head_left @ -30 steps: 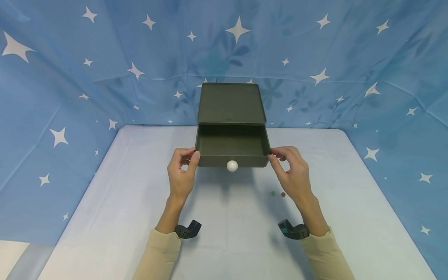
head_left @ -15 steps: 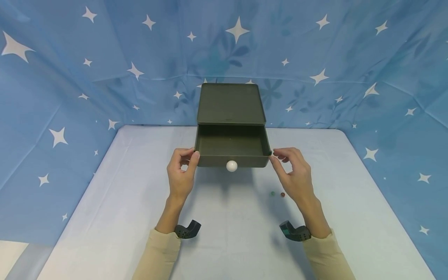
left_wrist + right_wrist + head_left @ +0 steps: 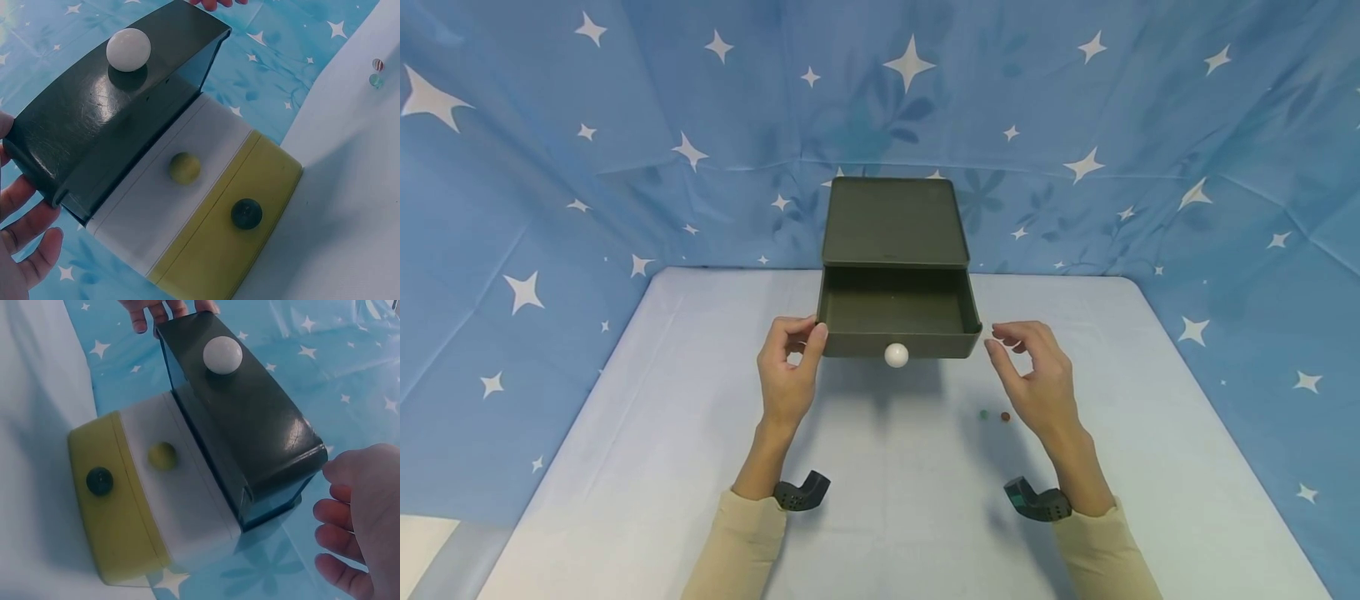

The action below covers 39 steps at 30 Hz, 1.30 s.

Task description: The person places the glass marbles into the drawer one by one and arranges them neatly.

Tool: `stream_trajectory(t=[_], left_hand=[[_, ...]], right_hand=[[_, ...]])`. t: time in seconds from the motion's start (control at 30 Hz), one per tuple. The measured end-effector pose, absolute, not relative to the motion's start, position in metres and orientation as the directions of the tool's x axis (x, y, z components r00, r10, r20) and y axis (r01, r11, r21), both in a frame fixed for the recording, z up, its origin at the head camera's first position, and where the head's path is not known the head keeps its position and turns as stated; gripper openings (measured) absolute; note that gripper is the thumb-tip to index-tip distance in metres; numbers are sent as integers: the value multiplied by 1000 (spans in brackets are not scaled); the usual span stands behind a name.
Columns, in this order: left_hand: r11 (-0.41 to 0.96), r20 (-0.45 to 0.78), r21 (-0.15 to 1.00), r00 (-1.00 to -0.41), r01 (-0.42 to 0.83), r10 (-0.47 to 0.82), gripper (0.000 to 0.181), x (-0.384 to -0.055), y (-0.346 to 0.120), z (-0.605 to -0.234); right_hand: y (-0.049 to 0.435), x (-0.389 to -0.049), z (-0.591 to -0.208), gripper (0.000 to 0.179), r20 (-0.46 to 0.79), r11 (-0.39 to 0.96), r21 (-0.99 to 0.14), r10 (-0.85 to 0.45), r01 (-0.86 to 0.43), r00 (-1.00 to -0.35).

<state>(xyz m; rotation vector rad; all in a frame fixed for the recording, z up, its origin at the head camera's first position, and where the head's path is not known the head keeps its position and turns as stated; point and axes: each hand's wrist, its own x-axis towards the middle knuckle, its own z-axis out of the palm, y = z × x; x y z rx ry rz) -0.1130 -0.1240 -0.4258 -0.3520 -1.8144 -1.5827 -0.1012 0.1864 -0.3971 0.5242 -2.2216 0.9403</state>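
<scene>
So the dark green top drawer (image 3: 897, 321) of the three-drawer organizer (image 3: 187, 469) stands pulled out and empty; the white and yellow drawers below remain closed. My left hand (image 3: 788, 367) pinches its front corner, while my right hand (image 3: 1033, 375) hovers just beside it, fingers relaxed. Two small marbles (image 3: 995, 415) lie on the pale tablecloth (image 3: 662, 433), with starry blue fabric (image 3: 550, 167) behind.

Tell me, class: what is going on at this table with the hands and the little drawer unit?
A person stands at a table with a three-drawer unit. The dark top drawer, with a white knob, is pulled out. The left hand holds its left front corner; the right hand hovers just off the right corner. Two small beads lie on the table.
</scene>
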Motion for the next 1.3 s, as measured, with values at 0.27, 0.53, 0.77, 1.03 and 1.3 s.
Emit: stream_trajectory(t=[0.27,0.53,0.77,1.03,1.3], left_hand=[[223,653,757,-721,614,-232,18,-114,-125,-426],[213,642,766,-731,606,-232,16,-113,-124,-427],[214,645,764,-726,608,-240,16,-114,-124,-427],[228,647,762,-724,606,-239,17,-114,-125,-428],[230,650,760,-723,608,-235,17,-115,-124,-428]], right_hand=[[193,-100,-406,23,697,675,-481,-93,-560,-711],[198,-96,-416,23,687,693,-479,-87,-540,-721],[202,-94,-423,22,669,708,-475,-94,-522,-737],[206,-92,-435,22,646,729,-469,-102,-499,-756],[210,-89,-447,21,607,742,-488,-90,-459,-790]])
